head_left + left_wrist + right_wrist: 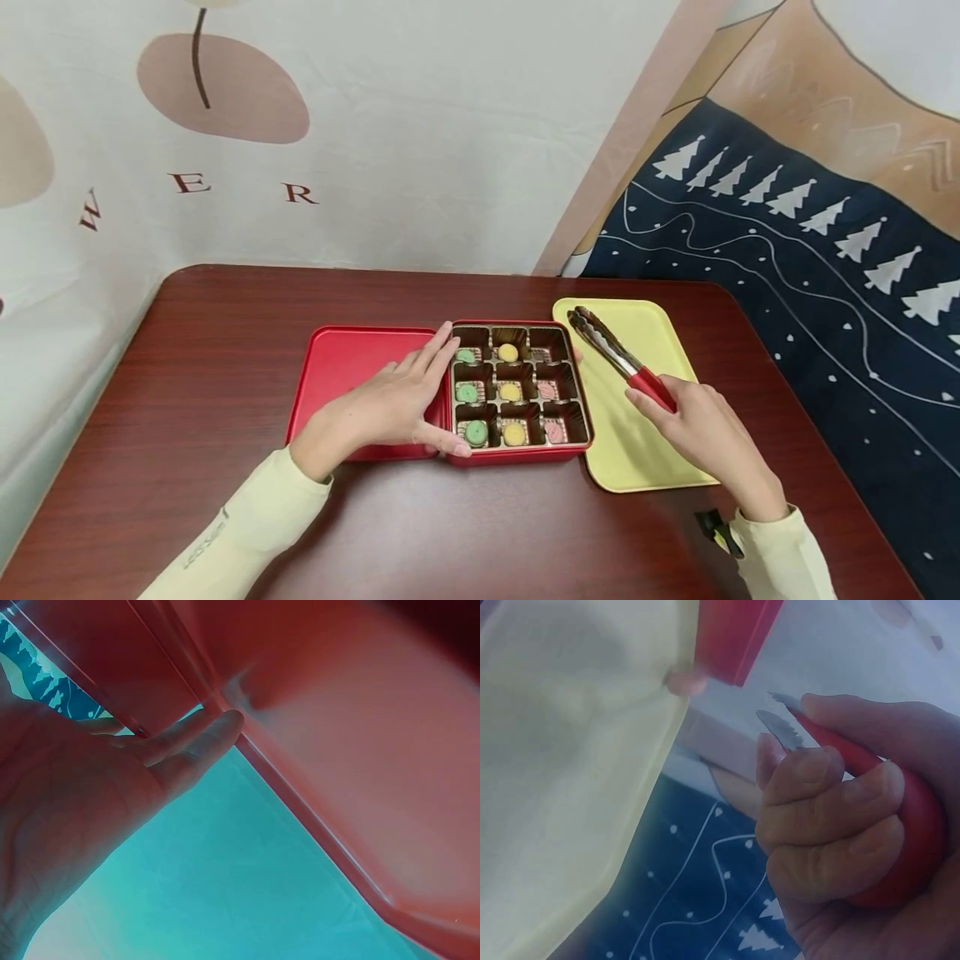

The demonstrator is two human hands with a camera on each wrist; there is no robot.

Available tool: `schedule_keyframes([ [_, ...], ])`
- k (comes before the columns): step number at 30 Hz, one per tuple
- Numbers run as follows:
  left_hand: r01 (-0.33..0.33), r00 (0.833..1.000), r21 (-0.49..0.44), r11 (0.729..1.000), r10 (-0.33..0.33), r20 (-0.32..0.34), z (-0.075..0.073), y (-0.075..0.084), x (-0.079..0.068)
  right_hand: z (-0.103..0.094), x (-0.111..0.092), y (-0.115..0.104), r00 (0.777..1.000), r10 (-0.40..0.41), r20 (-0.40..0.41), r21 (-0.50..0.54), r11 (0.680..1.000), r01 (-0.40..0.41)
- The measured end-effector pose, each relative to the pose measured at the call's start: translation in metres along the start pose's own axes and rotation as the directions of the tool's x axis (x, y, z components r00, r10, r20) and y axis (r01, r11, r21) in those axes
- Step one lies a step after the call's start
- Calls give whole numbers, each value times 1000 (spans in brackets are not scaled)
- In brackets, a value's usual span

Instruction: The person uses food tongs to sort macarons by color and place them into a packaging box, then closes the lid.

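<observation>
A red box [517, 455] holds a dark divided insert with round green, yellow and pink sweets in its compartments. The far right compartment shows no clear sweet. My left hand [390, 404] lies along the box's left side, fingers stretched out, fingertips at the rim and thumb by the near left corner. In the right hand [712, 425] I grip metal tongs [611, 348] by their red handle; their tips point away, above the yellow tray [637, 467]. A pink sweet [686, 682] lies at the tray's edge beside the box in the right wrist view.
A red lid [356, 354] lies flat on the brown table [225, 375], left of the box and partly under my left hand. The yellow tray adjoins the box on the right. A patterned cloth [750, 233] hangs behind the table.
</observation>
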State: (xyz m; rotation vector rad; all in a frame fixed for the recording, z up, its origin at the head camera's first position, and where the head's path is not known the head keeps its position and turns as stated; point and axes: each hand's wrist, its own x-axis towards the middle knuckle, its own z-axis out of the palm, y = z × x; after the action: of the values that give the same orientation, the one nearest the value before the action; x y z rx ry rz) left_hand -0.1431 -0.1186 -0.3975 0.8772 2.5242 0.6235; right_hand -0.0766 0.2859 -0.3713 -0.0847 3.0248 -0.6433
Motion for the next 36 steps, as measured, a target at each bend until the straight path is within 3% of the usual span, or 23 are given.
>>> schedule_keyframes([
  [6,4,1000,0,1000,-4,-1,1,-1,0,1,0,-2,1000,-12,-1,-6,1000,12],
  [22,-9,1000,6,1000,9,-8,2,-3,1,9,-12,25,1000,16,19,-88,996,-14],
  [36,-16,1000,-11,1000,16,-17,3,-4,0,21,-27,39,991,96,98,-91,992,-87],
])
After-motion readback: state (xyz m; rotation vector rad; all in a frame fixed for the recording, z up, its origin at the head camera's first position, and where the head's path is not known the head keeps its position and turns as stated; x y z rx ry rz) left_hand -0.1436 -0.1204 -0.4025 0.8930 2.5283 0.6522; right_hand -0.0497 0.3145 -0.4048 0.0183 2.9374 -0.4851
